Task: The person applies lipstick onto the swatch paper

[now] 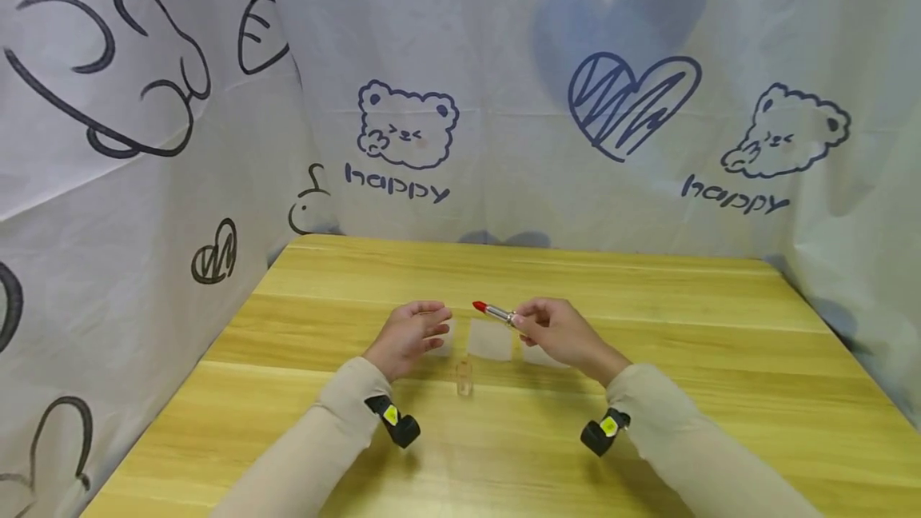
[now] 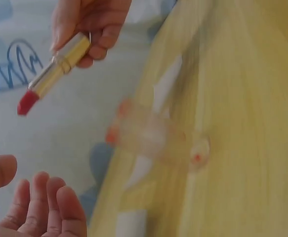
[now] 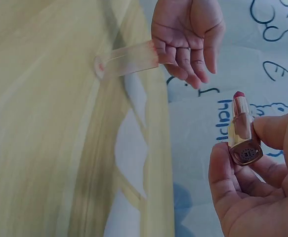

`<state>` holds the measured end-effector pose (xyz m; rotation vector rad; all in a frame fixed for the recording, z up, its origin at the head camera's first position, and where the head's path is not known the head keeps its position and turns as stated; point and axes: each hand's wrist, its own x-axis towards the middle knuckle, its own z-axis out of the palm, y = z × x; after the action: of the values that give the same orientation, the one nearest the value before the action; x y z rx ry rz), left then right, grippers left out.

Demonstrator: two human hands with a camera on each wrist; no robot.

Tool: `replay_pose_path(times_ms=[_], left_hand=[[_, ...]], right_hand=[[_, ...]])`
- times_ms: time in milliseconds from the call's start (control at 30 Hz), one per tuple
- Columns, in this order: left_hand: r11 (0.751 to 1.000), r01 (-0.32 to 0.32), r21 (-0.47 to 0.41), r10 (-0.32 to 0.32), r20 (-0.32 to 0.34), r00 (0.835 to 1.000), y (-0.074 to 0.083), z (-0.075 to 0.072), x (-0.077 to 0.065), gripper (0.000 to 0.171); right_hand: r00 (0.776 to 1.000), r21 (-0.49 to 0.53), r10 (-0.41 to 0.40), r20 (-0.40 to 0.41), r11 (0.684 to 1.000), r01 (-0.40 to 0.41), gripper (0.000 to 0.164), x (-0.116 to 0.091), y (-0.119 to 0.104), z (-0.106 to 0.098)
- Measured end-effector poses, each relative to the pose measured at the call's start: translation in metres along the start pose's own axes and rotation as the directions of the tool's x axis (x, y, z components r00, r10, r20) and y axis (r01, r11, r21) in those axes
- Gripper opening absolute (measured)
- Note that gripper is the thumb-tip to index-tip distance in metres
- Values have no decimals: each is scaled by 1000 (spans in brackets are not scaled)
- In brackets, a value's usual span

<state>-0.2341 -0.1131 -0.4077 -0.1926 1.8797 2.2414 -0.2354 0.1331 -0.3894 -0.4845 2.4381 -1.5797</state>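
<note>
An uncapped lipstick (image 1: 496, 312) with a red tip is pinched at its base by my right hand (image 1: 564, 336), its tip pointing left. In the right wrist view the lipstick (image 3: 241, 131) sits between thumb and fingers, its dark base towards the camera. My left hand (image 1: 410, 336) holds nothing; its fingers are loosely bent, palm facing the lipstick. Between the hands, a clear lipstick cap (image 1: 464, 378) stands upright on the table, its open end tinged red in the left wrist view. Behind the cap lies a white paper square (image 1: 490, 340).
Further white paper pieces lie to either side, a left piece (image 1: 444, 340) and a right piece (image 1: 541, 356), partly covered by the hands. The wooden table (image 1: 691, 318) ends at a white curtain (image 1: 496, 182) with printed drawings behind and at the sides.
</note>
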Motion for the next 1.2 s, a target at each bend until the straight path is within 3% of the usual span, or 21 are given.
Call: replay_pose_path(times_ms=[167,267,400,533,767,833,900,933,1000,1067,1100,1133,1167,1200], left_hand=[[999,16,-29,-17,-65,998,-9,-15,8,20],[999,-51,7,51,-125,991,-12,-20,13,17],[985,-136,108,156,-200,967,-15,-25,17,18],[961,-201,192,243,-231,942,-19,-29,20,17],[930,-240,280,318,-277,907,-24,-35,26,21],[902,-259,345,361,-274,892,-25,-37,27,20],[846,-283,452,422,-241,874,-27,-39,26,19],[798,-298,523,458,-207,864,-27,-39,26,17],[657,-315,685,520,-109,847,-28,-41,25,17],[504,-321,802,536,1,844,-27,-41,24,21],[439,-324,838,532,48,845,-26,-41,24,22],[382,-326,865,520,90,849,-26,-41,24,23],[340,-324,883,497,124,859,-25,-41,24,25],[317,-325,891,472,149,869,-25,-41,24,26]], right_hand=[[999,-91,-41,-5,995,41,16,7,6,9],[996,-160,-88,-25,984,83,15,13,8,13],[993,-233,-116,-32,967,106,16,20,11,16],[995,-260,-95,-37,962,82,15,26,14,19],[997,-296,-60,-46,954,44,14,34,16,25],[998,-299,-53,-45,954,37,14,37,17,27],[998,-300,-54,-42,953,39,14,40,18,29],[998,-299,-53,-42,953,38,14,42,18,29],[998,-299,-53,-42,953,38,13,44,19,30],[997,-309,-60,-43,950,44,14,47,20,32],[997,-315,-63,-43,948,46,14,48,20,32],[997,-324,-67,-43,945,50,15,49,20,33],[997,-335,-71,-44,941,53,15,50,20,34],[996,-345,-76,-43,937,57,15,51,20,35]])
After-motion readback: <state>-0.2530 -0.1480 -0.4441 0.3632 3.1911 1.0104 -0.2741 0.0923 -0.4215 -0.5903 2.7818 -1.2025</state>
